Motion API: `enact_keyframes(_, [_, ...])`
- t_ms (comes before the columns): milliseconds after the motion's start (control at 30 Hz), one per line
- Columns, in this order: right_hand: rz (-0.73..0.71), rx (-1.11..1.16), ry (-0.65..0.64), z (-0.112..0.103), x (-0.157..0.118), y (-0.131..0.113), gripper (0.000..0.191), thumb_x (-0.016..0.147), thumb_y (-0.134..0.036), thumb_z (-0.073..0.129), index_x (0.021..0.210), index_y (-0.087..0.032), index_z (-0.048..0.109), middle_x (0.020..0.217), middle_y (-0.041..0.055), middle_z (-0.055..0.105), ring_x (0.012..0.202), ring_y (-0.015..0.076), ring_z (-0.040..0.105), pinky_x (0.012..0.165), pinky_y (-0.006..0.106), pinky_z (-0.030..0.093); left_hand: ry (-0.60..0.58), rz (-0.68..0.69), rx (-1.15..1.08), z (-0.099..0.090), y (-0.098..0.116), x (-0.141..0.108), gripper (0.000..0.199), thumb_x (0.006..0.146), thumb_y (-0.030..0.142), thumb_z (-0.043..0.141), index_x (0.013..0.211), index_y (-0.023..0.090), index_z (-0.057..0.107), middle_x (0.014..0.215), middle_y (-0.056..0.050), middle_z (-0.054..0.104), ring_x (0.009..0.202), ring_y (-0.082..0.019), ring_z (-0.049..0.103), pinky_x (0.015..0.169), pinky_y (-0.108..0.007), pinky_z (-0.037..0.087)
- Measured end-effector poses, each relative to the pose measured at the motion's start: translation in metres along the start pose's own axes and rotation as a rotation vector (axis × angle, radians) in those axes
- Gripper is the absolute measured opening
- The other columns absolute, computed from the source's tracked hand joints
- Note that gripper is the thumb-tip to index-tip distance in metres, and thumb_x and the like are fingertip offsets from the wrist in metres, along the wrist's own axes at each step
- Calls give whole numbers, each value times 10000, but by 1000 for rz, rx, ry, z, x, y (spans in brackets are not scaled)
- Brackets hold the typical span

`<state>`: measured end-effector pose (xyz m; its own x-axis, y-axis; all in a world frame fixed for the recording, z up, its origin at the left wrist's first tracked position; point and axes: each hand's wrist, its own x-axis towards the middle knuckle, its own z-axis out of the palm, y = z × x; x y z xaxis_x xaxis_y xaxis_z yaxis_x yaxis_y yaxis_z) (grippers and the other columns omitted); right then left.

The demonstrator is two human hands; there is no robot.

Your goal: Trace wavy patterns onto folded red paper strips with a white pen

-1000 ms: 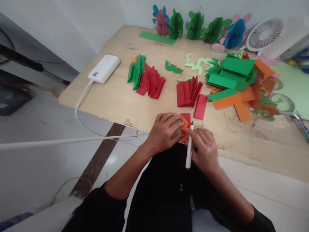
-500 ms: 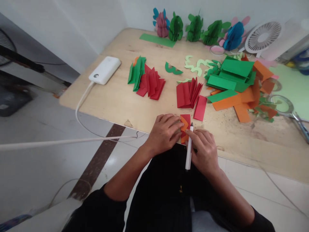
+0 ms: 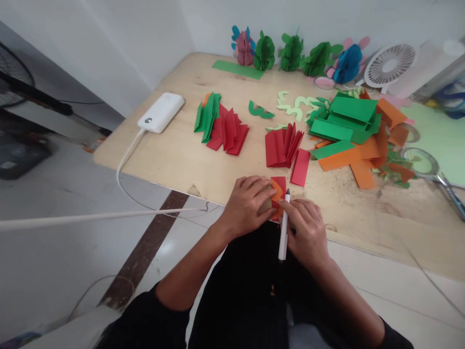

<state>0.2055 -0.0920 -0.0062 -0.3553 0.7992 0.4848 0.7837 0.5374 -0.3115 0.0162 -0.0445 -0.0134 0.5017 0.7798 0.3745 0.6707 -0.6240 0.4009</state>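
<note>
In the head view, the red paper (image 3: 279, 181) is at the near edge of the table (image 3: 218, 174), between the two hands, and the orange piece (image 3: 277, 191) lies on top of it. The left hand (image 3: 247, 202) comes from eight o'clock; its fingers are bent and close together, and the fingertips touch the orange piece. Whether this grip pinches or only presses, I cannot tell. The right hand (image 3: 307, 228) comes from four o'clock, and its grip is closed around the white pen (image 3: 284, 232), whose dark tip points to twelve o'clock. Its index finger is beside the orange piece; the thumb is mostly hidden.

Seen from the red paper, the red folded stack (image 3: 282, 148) stands at twelve o'clock, and the red strip (image 3: 301, 167) is near at one o'clock. The red bundle (image 3: 228, 132) is at eleven o'clock, touching the green folded papers (image 3: 208, 117). The orange strips (image 3: 362, 169) lie at two o'clock, partly under the green pile (image 3: 345, 116).
</note>
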Motion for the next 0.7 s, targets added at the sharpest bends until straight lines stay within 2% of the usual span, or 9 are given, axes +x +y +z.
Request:
enact_keyframes(367, [5, 3, -14, 0, -1, 0, 405, 875, -80, 511, 1259, -177, 596, 1029, 103, 703, 1008, 258, 601, 866, 425, 464, 21, -13, -51, 3, -2, -3, 386, 908, 458, 568, 1170, 180, 625, 1249, -103, 661, 1215, -282, 532, 1050, -483, 400])
enact_keyframes(533, [-2, 11, -1, 0, -1, 0, 400, 862, -60, 520, 1241, -157, 604, 1012, 107, 705, 1001, 263, 603, 858, 431, 476, 104, 19, -95, 2, -3, -4, 258, 912, 377, 565, 1033, 168, 655, 1154, -107, 693, 1146, -260, 577, 1002, -460, 456])
enact_keyframes(700, [3, 3, -7, 0, -1, 0, 385, 871, -73, 519, 1234, -167, 607, 1014, 102, 703, 1002, 260, 601, 859, 428, 473, 88, 24, -81, -1, -2, -4, 179, 919, 320, 548, 887, 195, 673, 1062, -75, 710, 1048, -231, 610, 949, -432, 475])
